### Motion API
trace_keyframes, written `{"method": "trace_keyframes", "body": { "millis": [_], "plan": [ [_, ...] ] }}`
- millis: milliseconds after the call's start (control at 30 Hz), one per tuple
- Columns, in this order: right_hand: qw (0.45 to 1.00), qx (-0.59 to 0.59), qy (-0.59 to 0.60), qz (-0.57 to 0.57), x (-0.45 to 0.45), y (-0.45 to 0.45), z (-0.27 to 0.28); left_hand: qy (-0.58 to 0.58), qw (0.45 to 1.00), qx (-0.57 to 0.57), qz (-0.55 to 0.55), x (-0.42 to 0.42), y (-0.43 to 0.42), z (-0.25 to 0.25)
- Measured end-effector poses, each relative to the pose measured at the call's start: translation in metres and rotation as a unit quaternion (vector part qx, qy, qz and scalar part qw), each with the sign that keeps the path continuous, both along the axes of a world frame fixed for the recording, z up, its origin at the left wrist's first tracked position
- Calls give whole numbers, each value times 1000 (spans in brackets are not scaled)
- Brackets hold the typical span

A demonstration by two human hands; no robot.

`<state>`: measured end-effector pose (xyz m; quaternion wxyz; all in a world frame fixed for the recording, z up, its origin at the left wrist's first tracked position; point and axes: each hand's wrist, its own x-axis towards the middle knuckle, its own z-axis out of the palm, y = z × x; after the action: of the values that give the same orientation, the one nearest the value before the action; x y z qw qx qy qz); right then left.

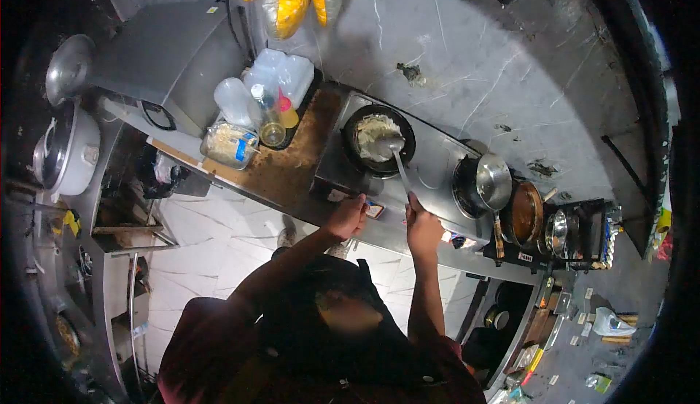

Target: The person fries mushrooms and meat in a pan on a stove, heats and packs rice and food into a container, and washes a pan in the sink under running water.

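A black wok point(349, 157) sits on the left burner of the steel stove point(437, 167), with pale, whitish food point(370, 128) inside. My right hand point(424, 230) is wrapped around the long handle of a metal ladle point(403, 173). The ladle's rounded head rests in the food on the wok's right side. At the stove's front edge, below the wok, my left hand point(346, 216) is closed. What its fingers grip, if anything, is hidden.
Right of the wok stand a steel pot point(494, 181) and a pan of brown sauce point(523, 213). Left on the counter point(295, 178) are an oil bottle point(272, 128), a red-capped squeeze bottle point(287, 112) and a plastic food tub point(230, 144). Yellow bags point(286, 3) hang above.
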<state>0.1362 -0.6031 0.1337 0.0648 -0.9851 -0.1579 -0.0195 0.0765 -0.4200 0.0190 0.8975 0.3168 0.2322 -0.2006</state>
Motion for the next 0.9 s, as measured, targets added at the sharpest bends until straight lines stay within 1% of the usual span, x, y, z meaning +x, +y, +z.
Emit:
{"method": "trace_keyframes", "body": {
  "millis": [100,133,167,233,300,367,400,467,500,533,567,633,700,767,800,867,900],
  "plan": [
    [1000,16,19,-2,-12,-4,32,-20,1000,-1,4,1,1,-1],
    [1000,10,-3,6,-12,-5,34,-7,1000,6,5,1,0,1],
    [1000,12,-2,5,-8,-5,30,8,1000,13,5,0,-1,3],
    [997,52,-43,45,9,-2,11,0,1000,16,-2,1,1,0],
    [997,57,-33,48,14,2,3,-10,1000,22,-3,1,1,-5],
    [998,2,-20,61,8,1,-1,6,1000,-17,9,0,-1,-10],
    [997,14,-25,71,6,-11,-7,7,1000,-15,13,1,1,-10],
    [997,23,-16,73,1,-14,14,-20,999,20,21,-1,-3,-10],
    [997,31,-10,71,0,-16,21,-16,999,20,21,-3,-4,-10],
    [996,6,-29,82,4,-19,17,-24,999,40,19,-2,-4,-9],
    [996,7,-26,80,6,-15,15,-31,998,61,15,-2,-5,-9],
    [997,66,-3,49,15,-4,14,-41,995,86,14,2,-3,-7],
    [997,51,-3,50,13,-3,7,-48,992,112,14,0,-3,-5],
    [992,118,44,11,0,-6,12,-78,990,112,33,-5,-4,0],
    [992,120,40,13,-7,-11,8,-81,990,114,35,-4,-5,-2],
    [986,160,34,-13,-23,-26,0,-48,994,83,49,-6,-11,-13],
    [987,159,36,-10,-21,-25,-1,-46,994,83,51,5,-5,-24]
  ]
}}
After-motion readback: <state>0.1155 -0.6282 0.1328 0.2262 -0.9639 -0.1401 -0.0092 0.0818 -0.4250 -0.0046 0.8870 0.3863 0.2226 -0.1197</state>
